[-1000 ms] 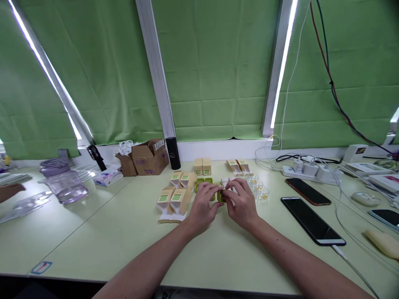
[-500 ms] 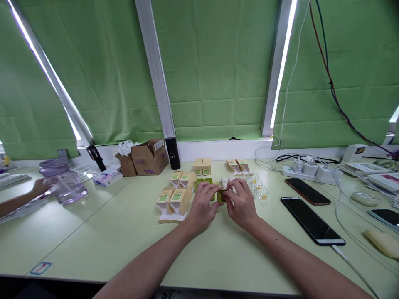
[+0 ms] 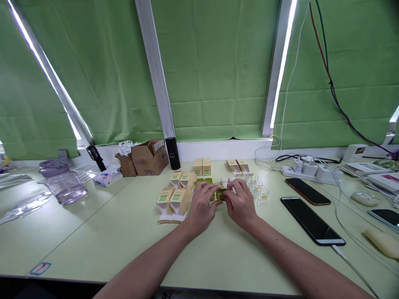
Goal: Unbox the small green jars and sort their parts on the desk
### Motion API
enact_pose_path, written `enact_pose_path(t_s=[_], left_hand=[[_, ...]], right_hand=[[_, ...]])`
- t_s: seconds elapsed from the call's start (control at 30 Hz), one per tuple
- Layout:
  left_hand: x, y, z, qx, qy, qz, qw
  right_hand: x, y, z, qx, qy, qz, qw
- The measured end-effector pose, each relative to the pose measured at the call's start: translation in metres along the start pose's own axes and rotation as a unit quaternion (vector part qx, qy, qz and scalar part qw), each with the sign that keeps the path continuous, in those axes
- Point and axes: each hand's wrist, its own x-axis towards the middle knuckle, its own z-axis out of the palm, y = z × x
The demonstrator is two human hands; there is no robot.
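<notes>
My left hand (image 3: pixel 202 205) and my right hand (image 3: pixel 240 202) meet over the middle of the pale green table (image 3: pixel 102 232), fingers curled together round a small green case (image 3: pixel 220 194). Most of that case is hidden by my fingers. More green cases (image 3: pixel 204 181) lie just behind my left hand. To the left stand several tan cartons with green labels (image 3: pixel 173 198), some open. Small clear cups with yellow contents (image 3: pixel 259 189) sit just right of my right hand.
Two tan boxes (image 3: pixel 202 166) and flat cartons (image 3: pixel 238 166) lie further back. A brown cardboard box (image 3: pixel 149 156), a black cylinder (image 3: pixel 173 153) and a clear purple jug (image 3: pixel 63 182) stand to the left. Phones (image 3: pixel 311 220), a power strip (image 3: pixel 308 170) and cables lie right.
Another person's hand that reached to the purple jug at the far left has gone from view. My hands stay closed on the green case, barely shifted.
</notes>
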Motion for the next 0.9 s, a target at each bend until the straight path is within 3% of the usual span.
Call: enact_pose_path(t_s=[0.9], left_hand=[[-0.0004, -0.0033, 0.0006, 0.010, 0.016, -0.008, 1.000]], right_hand=[[-0.0013, 0.0000, 0.0021, 0.003, 0.011, -0.021, 1.000]])
